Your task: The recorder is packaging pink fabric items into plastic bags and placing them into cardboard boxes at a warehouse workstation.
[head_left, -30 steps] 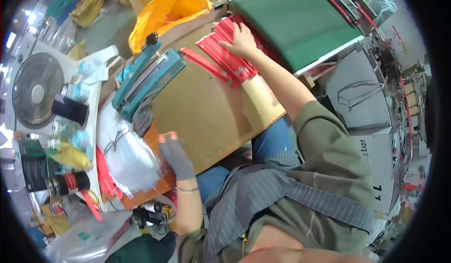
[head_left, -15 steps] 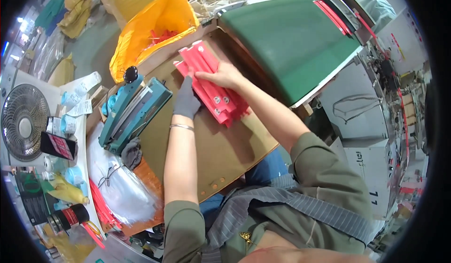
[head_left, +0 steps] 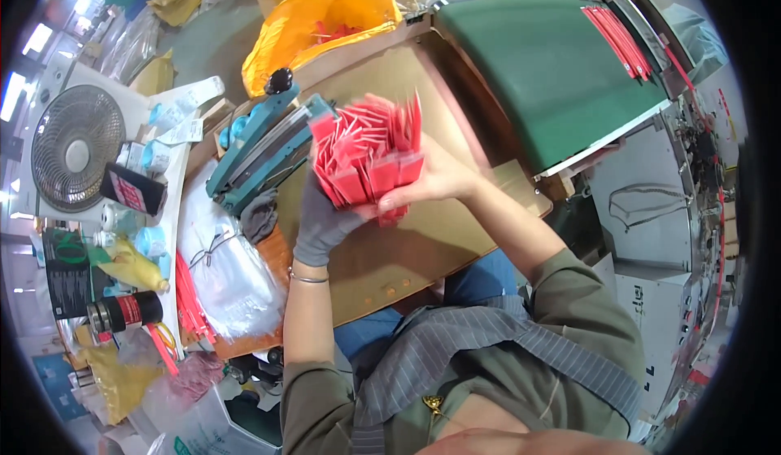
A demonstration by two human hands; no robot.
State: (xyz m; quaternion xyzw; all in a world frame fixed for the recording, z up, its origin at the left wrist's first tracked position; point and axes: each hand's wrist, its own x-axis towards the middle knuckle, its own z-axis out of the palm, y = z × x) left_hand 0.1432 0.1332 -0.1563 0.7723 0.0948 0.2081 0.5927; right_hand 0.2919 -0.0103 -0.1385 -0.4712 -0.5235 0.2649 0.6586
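Note:
A thick bundle of red packets is held up above the brown cardboard work surface, with many folded ends facing up. My left hand, in a grey glove, closes around its left and lower side. Bare, my right hand grips the right side, thumb along the lower edge. The fingers behind the bundle are hidden, and its top edge is blurred by motion. Just left of the bundle stands a teal hand sealer with a black knob.
An orange bag with red pieces inside stands beyond the cardboard. A green conveyor belt at the far right carries several red strips. Leftward are clear plastic bags, a grey cloth, a phone and a fan.
The bundle has been turned so its folded ends now face up, where its long flat side showed before. Both hands have shifted their grip and come nearer to me. The view has swung left.

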